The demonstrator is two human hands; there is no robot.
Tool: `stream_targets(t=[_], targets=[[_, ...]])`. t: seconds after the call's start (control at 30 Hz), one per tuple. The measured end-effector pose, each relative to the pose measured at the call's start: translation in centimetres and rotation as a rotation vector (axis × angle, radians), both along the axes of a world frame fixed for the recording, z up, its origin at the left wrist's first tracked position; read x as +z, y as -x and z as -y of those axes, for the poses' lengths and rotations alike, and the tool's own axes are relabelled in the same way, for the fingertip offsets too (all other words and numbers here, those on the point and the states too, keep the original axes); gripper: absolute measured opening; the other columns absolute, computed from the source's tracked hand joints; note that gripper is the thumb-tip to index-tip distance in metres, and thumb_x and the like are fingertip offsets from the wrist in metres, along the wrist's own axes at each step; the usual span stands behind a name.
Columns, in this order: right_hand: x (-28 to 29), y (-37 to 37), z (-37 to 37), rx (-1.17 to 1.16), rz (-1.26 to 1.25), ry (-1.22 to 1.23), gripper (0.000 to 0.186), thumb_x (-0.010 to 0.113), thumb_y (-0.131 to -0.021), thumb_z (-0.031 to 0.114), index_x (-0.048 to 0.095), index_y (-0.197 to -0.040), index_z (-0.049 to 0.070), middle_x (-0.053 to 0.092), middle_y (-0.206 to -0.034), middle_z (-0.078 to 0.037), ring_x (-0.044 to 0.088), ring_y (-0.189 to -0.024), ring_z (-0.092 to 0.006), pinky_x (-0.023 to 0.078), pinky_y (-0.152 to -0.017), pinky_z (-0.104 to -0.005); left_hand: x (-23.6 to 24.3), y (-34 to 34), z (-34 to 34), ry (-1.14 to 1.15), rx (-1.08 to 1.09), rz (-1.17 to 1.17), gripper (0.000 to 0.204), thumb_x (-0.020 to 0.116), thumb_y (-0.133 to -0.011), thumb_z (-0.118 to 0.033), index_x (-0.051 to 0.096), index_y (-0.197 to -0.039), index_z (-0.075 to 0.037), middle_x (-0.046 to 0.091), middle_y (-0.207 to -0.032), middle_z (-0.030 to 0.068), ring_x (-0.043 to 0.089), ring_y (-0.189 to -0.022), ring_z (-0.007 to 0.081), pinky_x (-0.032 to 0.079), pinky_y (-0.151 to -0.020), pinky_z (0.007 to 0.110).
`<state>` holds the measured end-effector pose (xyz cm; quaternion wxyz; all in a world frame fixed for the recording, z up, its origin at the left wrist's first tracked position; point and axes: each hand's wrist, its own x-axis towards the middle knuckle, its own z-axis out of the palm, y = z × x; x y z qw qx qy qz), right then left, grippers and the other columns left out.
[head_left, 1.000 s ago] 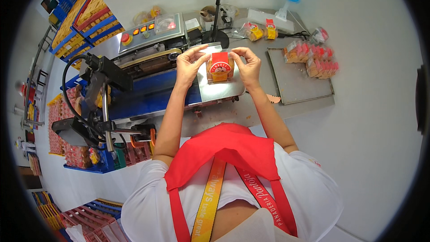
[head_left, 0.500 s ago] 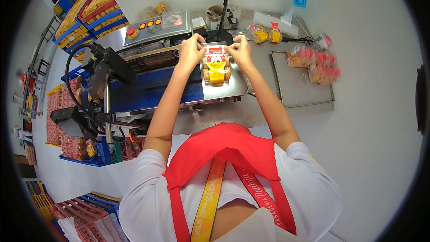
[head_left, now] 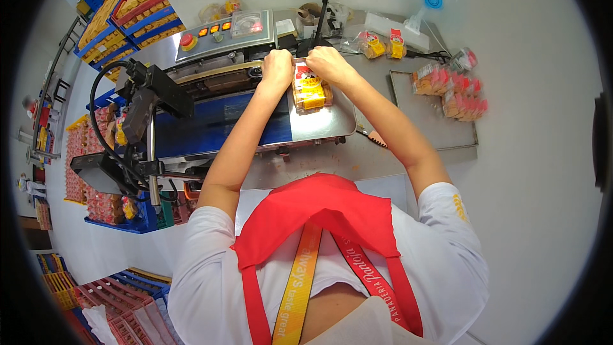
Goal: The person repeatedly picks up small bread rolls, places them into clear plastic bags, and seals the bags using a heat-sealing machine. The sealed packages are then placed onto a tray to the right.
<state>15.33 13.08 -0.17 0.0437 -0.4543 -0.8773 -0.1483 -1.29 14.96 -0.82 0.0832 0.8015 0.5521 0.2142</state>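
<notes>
A clear plastic bag of small baked goods (head_left: 311, 94) with a yellow and red label lies on the bare metal end plate (head_left: 325, 126) of a sealing machine. My left hand (head_left: 277, 70) is closed on the top left corner of the bag, beside the machine's sealing band. At the bag's top right, my right hand (head_left: 329, 65) is also closed on its edge, knuckles up. Both hands cover the bag's upper edge, and the fingertips are hidden. To the left, the blue conveyor belt (head_left: 214, 121) runs along the machine's front.
A control panel (head_left: 223, 37) with lit orange switches and a red button stands behind the belt. Packed bags (head_left: 450, 92) sit on a metal tray (head_left: 440, 135) at right. A black printer-like head on an arm (head_left: 159, 92) overhangs the belt. Stacked crates (head_left: 131, 9) stand far left.
My hands have drawn closer together and rolled over, knuckles up, at the bag's top. The bag has tilted slightly and my right elbow has swung outward.
</notes>
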Motion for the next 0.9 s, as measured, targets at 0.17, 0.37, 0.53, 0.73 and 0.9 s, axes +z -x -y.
stream_targets(t=[0.17, 0.37, 0.53, 0.73, 0.9], targets=[[2.6, 1.7, 3.7, -0.156, -0.364, 0.363, 0.035, 0.047, -0.093, 0.039, 0.063, -0.11, 0.013, 0.065, -0.084, -0.022, 0.065, -0.083, -0.0371, 0.052, -0.072, -0.0469, -1.3, 1.4, -0.4, 0.014, -0.056, 0.083, 0.015, 0.067, -0.07, -0.007, 0.074, -0.084, -0.007, 0.066, -0.081, 0.0209, 0.066, -0.08, 0.0362, 0.053, -0.076, 0.041], [-0.4, 3.4, 4.1, -0.26, -0.328, 0.16, 0.041, 0.046, -0.092, 0.046, 0.065, -0.11, 0.015, 0.056, -0.099, -0.022, 0.054, -0.099, -0.0357, 0.05, -0.079, -0.0433, 2.0, 4.6, 7.8, 0.128, -0.174, 0.393, 0.045, 0.068, -0.076, -0.009, 0.058, -0.12, -0.004, 0.06, -0.116, 0.0195, 0.063, -0.1, 0.0315, 0.049, -0.085, 0.038], [-1.9, 8.2, 3.1, -0.22, -0.358, 0.108, 0.043, 0.051, -0.089, 0.044, 0.065, -0.104, 0.006, 0.056, -0.099, -0.024, 0.053, -0.098, -0.0357, 0.05, -0.078, -0.042, 0.6, 7.0, 11.9, -0.046, -0.185, 0.313, 0.049, 0.075, -0.071, -0.008, 0.06, -0.118, -0.003, 0.051, -0.131, 0.0155, 0.055, -0.114, 0.031, 0.046, -0.094, 0.038], [-1.2, 8.8, 3.4, -0.163, -0.456, 0.115, 0.046, 0.051, -0.088, 0.045, 0.065, -0.108, 0.006, 0.059, -0.098, -0.023, 0.055, -0.1, -0.0355, 0.048, -0.082, -0.0434, -0.4, 9.0, 11.6, 0.108, -0.065, 0.428, 0.046, 0.069, -0.075, 0.003, 0.058, -0.12, 0.0, 0.051, -0.128, 0.0159, 0.057, -0.11, 0.028, 0.053, -0.088, 0.034], [0.9, -5.3, 3.9, -0.318, -0.784, -0.064, 0.036, 0.064, -0.081, 0.032, 0.066, -0.109, 0.009, 0.065, -0.106, -0.015, 0.06, -0.099, -0.0328, 0.047, -0.088, -0.0409, -0.4, 10.0, 12.0, 0.131, -0.011, 0.471, 0.046, 0.068, -0.076, 0.005, 0.058, -0.12, 0.0, 0.048, -0.131, 0.0156, 0.057, -0.111, 0.0262, 0.055, -0.086, 0.031]])
